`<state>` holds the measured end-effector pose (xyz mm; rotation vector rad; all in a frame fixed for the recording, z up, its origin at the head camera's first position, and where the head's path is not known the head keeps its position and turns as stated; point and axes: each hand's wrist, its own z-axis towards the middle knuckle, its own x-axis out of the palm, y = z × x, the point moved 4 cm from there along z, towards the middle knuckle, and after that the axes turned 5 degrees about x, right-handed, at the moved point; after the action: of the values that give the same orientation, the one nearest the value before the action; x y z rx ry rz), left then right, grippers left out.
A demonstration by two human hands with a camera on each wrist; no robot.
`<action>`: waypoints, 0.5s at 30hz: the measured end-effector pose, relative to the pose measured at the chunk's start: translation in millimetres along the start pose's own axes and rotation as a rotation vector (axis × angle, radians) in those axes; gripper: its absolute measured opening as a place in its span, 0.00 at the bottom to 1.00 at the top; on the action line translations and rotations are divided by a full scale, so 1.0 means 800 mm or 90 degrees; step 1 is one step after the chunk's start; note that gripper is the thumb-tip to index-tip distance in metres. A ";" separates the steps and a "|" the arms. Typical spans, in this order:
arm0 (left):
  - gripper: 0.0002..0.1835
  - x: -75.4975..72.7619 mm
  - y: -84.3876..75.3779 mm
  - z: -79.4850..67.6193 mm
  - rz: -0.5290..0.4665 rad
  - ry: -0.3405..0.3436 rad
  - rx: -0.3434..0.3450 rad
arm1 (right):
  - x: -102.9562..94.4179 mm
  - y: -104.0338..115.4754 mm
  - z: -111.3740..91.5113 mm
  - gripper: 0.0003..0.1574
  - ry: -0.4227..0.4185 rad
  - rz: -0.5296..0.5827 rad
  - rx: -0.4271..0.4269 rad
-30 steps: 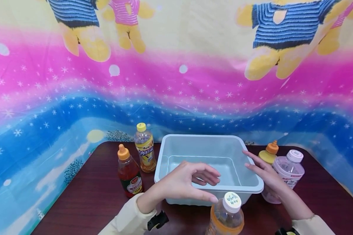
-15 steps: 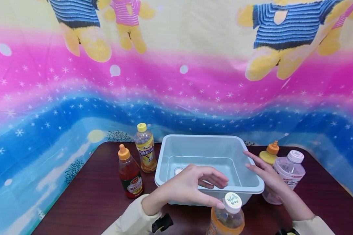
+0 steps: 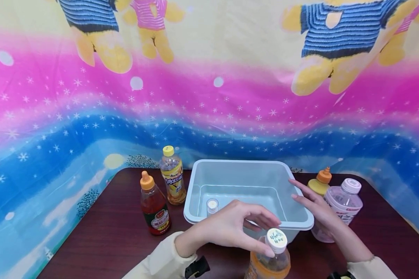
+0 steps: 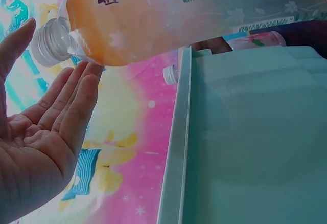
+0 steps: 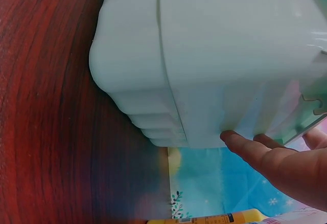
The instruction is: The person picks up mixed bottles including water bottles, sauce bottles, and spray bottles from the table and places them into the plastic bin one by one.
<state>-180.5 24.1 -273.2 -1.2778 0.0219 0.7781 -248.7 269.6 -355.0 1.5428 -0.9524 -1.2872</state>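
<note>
My left hand (image 3: pixel 235 228) is spread beside the white cap of an orange drink bottle (image 3: pixel 269 265) at the table's front. In the left wrist view the thumb is near the cap (image 4: pixel 50 42) and the fingers stand apart below it. My right hand (image 3: pixel 317 207) rests with straight fingers at the right side of a pale blue plastic bin (image 3: pixel 237 163); two fingertips touch its outer wall (image 5: pixel 225 101) in the right wrist view. Inside the bin, a clear bottle with a white cap (image 3: pixel 212 205) shows at the left, mostly hidden by my left hand.
Left of the bin stand a red sauce bottle (image 3: pixel 156 213) and a yellow-labelled drink bottle (image 3: pixel 173 178). To the right are a mustard-yellow squeeze bottle (image 3: pixel 317 186) and a pink-labelled bottle (image 3: pixel 343 203). A patterned cloth (image 3: pixel 209 97) hangs behind the dark table (image 3: pixel 101 240).
My left hand has moved right and slightly down towards the orange bottle's cap, uncovering the white-capped bottle inside the bin. The right hand has stayed at the bin's side.
</note>
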 end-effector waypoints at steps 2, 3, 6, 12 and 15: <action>0.23 0.001 0.000 0.001 0.006 0.002 0.003 | 0.000 0.000 0.000 0.36 0.000 0.000 0.001; 0.23 0.002 0.000 0.001 0.009 0.003 0.005 | 0.000 0.000 0.000 0.36 0.000 0.001 0.001; 0.22 0.004 0.001 0.002 0.015 0.004 0.009 | 0.000 0.000 0.000 0.36 0.000 0.002 0.003; 0.22 0.005 0.002 0.003 0.040 0.000 0.018 | 0.000 -0.001 0.000 0.36 0.005 0.012 0.009; 0.20 0.006 0.002 0.004 0.030 -0.005 0.020 | 0.000 -0.001 0.000 0.36 0.005 0.013 0.011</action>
<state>-179.1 29.2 -275.9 -1.2480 0.0577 0.8196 -248.6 269.7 -355.8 1.5471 -0.9731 -1.2608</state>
